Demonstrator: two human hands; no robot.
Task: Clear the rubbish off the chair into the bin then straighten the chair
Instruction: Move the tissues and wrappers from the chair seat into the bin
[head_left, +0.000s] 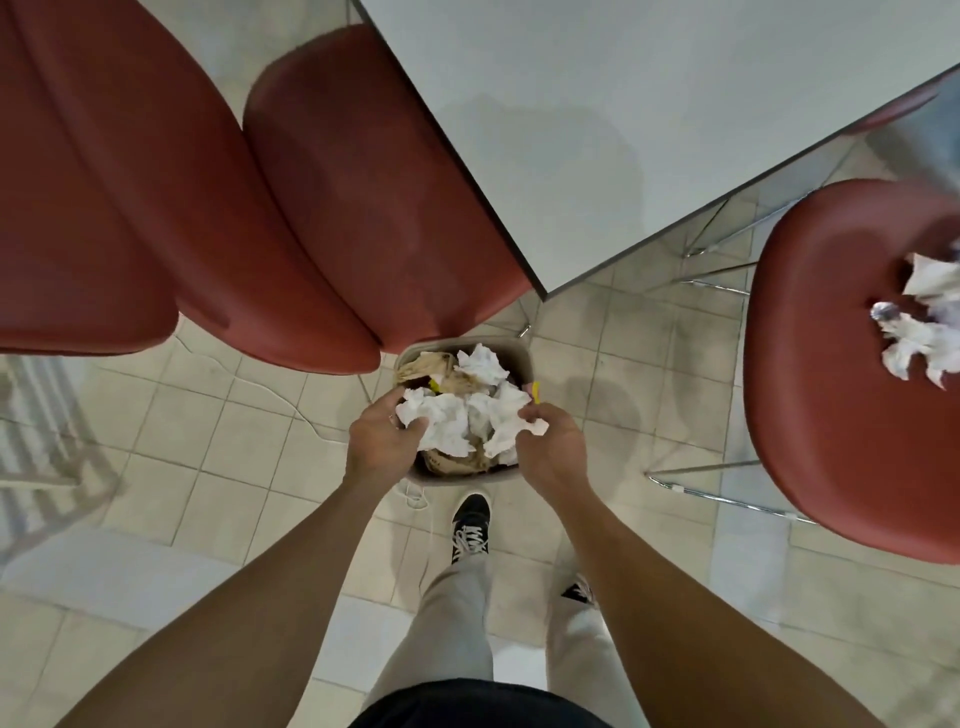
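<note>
A small beige bin (521, 357) stands on the floor below me, full of brown and white paper. My left hand (382, 439) grips a crumpled white tissue (441, 421) over the bin's left side. My right hand (553, 449) holds another crumpled white tissue (506, 423) and a yellow scrap (535, 392) over the bin's right side. At the right stands a red chair (831, 389) turned at an angle, with more crumpled white tissues (919, 317) lying on its seat near the frame edge.
A white table (623, 130) fills the upper middle, its corner just above the bin. Two red chairs (363, 197) stand at the left, one tucked under the table. Chrome chair legs (727, 493) cross the tiled floor at the right. My feet are right behind the bin.
</note>
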